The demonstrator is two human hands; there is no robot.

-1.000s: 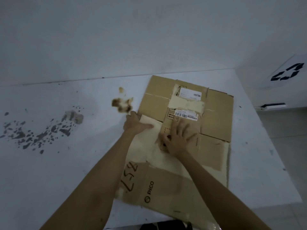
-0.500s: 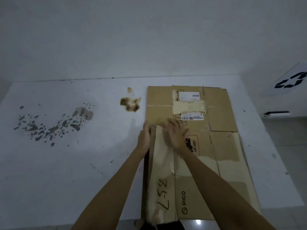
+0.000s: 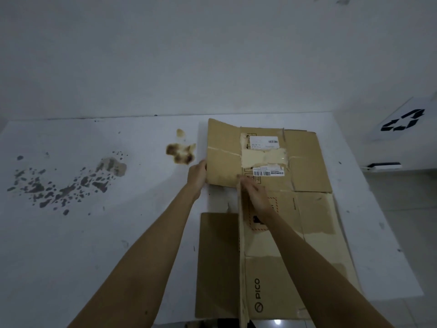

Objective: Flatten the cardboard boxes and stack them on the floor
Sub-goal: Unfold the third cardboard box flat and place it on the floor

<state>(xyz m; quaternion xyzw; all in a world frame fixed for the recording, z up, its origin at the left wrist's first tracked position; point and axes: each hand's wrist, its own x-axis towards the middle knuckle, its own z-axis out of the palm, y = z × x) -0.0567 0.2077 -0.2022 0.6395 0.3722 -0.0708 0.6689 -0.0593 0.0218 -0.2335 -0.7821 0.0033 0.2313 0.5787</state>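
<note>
A brown cardboard box (image 3: 307, 209), printed PICO and carrying white labels and torn tape, lies mostly flat on a white table (image 3: 94, 245). One long panel stands on edge down its middle, and a flap lies flat to the left of it. My left hand (image 3: 197, 175) grips the left edge of the far flap, which is lifted slightly. My right hand (image 3: 256, 195) rests against the upright panel's far end, fingers curled on the cardboard.
Brown stains (image 3: 181, 150) and dark grey specks (image 3: 66, 183) mark the table to the left of the box. A white wall rises behind. A white bin with a black recycling symbol (image 3: 402, 123) stands at the right, beyond the table's right edge.
The left panel with the handwritten number has swung up onto its edge, and a flap now lies flat at its left. My left hand has moved out to the far flap's left edge.
</note>
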